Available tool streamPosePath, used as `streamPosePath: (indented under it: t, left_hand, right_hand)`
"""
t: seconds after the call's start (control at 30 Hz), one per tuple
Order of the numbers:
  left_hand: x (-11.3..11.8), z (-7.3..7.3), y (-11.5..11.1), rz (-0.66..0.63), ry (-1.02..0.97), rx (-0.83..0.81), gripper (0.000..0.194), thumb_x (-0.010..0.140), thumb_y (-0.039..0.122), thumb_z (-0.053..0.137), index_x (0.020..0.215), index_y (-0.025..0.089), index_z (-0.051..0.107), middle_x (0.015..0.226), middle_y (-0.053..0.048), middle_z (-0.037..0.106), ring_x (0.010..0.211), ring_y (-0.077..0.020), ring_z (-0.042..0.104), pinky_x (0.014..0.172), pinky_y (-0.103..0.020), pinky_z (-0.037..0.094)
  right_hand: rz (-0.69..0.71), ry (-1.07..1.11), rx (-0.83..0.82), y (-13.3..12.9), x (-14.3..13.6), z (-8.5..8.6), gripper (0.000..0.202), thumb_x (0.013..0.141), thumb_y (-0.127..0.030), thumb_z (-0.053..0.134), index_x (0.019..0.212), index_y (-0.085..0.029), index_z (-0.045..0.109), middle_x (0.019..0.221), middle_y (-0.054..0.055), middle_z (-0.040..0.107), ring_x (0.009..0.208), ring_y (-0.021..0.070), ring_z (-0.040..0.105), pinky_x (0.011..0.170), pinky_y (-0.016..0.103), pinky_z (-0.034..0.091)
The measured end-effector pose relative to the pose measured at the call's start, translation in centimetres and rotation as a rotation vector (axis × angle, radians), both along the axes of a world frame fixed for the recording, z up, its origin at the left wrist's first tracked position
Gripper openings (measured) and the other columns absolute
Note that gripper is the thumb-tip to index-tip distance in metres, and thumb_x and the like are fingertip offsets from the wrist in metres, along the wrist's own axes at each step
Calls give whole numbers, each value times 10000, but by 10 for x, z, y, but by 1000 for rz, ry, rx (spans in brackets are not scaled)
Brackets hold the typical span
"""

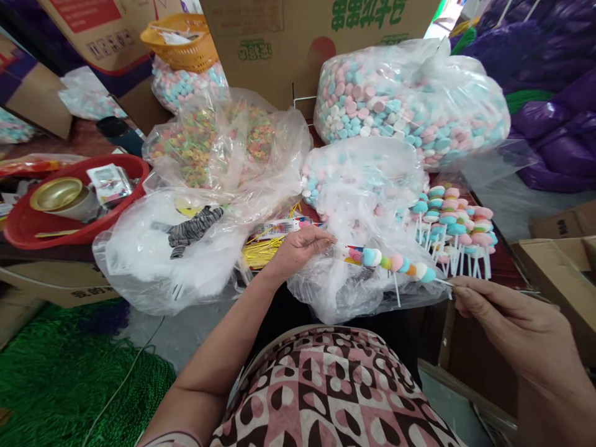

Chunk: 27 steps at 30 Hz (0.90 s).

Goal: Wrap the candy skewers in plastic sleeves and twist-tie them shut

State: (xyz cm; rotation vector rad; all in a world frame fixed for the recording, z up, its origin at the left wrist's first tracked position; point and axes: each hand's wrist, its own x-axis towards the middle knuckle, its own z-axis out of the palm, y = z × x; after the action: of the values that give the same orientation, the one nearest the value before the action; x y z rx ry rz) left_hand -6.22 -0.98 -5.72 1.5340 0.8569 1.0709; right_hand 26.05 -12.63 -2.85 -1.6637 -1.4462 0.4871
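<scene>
The 2 hands are both closed in a pinch. The right hand point(516, 323) holds the white stick point(443, 282) of 1 skewer point(397, 262); the left hand point(302, 249) pinches, as it seems, the end of a printed wrapper point(352, 253), which is at the other tip of this skewer. The skewer is between the hands, slightly tilted, above a clear bag point(335, 295) near the front of the tabletop point(506, 267).

In my judgement, the stick may turn, because it is held only at its end. If the wrapper is pulled askew, its film may catch the sweets point(423, 272) and squeeze them. The other skewers point(451, 217) are near the right hand, so a wide movement could knock them.
</scene>
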Motion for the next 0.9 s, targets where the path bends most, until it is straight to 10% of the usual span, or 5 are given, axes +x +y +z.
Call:
streamPosePath:
  t: [0.47, 0.9]
  left_hand:
    - [0, 0, -2, 15, -66, -146, 280, 786, 469, 727, 852, 202, 779, 851, -36, 720, 835, -156, 617, 817, -294, 475]
    - [1, -3, -2, -10, -62, -129, 301, 786, 481, 723, 863, 196, 781, 871, -45, 723, 810, -155, 622, 785, -290, 482]
  right_hand:
    - [-1, 337, 85, -2, -10, -5, 112, 747, -286, 785, 857, -278, 801, 578, -21, 605, 519, 126, 539, 466, 245, 433]
    - [36, 228, -19, -2, 0, -17, 158, 743, -317, 770, 889, -275, 812, 607, -17, 640, 520, 130, 554, 477, 244, 475]
